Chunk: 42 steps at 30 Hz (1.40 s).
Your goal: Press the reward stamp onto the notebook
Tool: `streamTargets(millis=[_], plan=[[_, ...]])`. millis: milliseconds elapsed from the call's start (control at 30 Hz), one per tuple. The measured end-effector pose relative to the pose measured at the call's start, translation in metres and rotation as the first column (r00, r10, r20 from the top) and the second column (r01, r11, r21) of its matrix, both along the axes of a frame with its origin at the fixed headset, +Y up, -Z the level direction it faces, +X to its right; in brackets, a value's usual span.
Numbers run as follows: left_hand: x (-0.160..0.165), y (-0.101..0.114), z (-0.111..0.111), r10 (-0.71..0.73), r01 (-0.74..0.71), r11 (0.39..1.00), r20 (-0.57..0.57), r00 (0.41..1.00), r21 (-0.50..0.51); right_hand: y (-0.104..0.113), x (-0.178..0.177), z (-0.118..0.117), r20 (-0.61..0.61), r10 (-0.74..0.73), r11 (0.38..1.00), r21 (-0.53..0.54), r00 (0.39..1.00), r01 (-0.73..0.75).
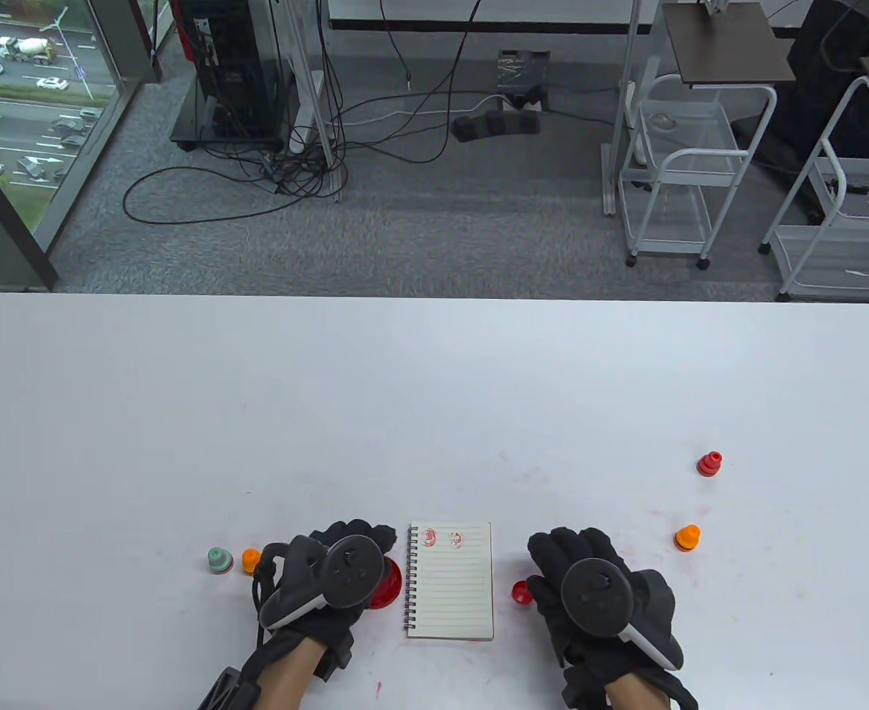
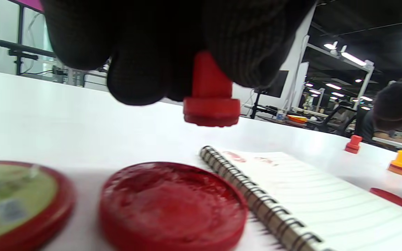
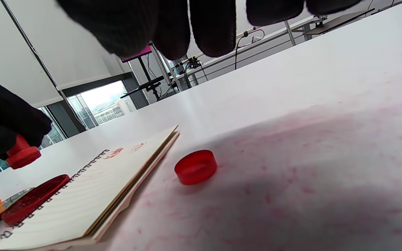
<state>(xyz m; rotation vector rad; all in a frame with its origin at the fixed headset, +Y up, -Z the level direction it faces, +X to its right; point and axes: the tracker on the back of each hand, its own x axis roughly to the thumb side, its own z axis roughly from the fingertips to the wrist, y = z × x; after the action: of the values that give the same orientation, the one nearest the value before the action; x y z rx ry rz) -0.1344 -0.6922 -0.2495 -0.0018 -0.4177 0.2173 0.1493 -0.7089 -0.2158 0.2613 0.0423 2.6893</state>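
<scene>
A small spiral notebook (image 1: 450,580) lies open near the table's front edge, with two red stamp marks (image 1: 441,538) at its top. My left hand (image 1: 330,569) is just left of it and grips a red stamp (image 2: 210,96), held in the air above an open red ink pad (image 2: 173,205). The stamp (image 3: 21,153) and the ink pad (image 3: 33,199) also show in the right wrist view. My right hand (image 1: 597,584) hovers right of the notebook with its fingers (image 3: 173,24) loose and empty. A red stamp cap (image 3: 196,166) lies between the notebook and my right hand.
The ink pad's lid (image 2: 16,202) lies beside the pad. A green stamp (image 1: 220,560) and an orange stamp (image 1: 251,558) stand left of my left hand. An orange stamp (image 1: 687,538) and a red stamp (image 1: 709,464) stand at the right. Red ink smears mark the table (image 3: 326,146).
</scene>
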Motion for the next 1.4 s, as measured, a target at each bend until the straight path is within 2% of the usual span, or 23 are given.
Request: streamTargets(millis=[233,467,933,1033,1267,1400], plan=[[0.035,-0.002,-0.008,-0.015,0.016,1.0,0.079,0.997,-0.008,0.002,0.004,0.0,0.011,-0.021,1.0,0.005,1.0,0.021],[0.056,-0.005,-0.019,-0.054,0.055,0.998,0.094,0.994,-0.014,0.002,0.004,-0.001,0.001,-0.034,0.999,0.007,0.999,0.034],[0.066,-0.027,-0.026,-0.209,0.214,0.977,0.145,0.967,-0.013,0.002,0.003,-0.001,-0.005,-0.037,0.999,0.001,0.999,0.037],[0.065,-0.031,-0.026,-0.173,0.175,0.985,0.144,0.974,-0.005,0.002,0.003,-0.001,-0.007,-0.034,0.999,-0.005,0.999,0.034],[0.062,-0.027,-0.042,-0.141,0.161,0.978,0.144,0.979,-0.136,0.001,0.001,-0.002,-0.012,-0.026,1.0,-0.018,1.0,0.026],[0.067,-0.024,-0.056,-0.17,0.21,0.947,0.174,0.97,-0.243,0.001,0.002,-0.002,-0.009,-0.025,0.999,-0.026,1.0,0.025]])
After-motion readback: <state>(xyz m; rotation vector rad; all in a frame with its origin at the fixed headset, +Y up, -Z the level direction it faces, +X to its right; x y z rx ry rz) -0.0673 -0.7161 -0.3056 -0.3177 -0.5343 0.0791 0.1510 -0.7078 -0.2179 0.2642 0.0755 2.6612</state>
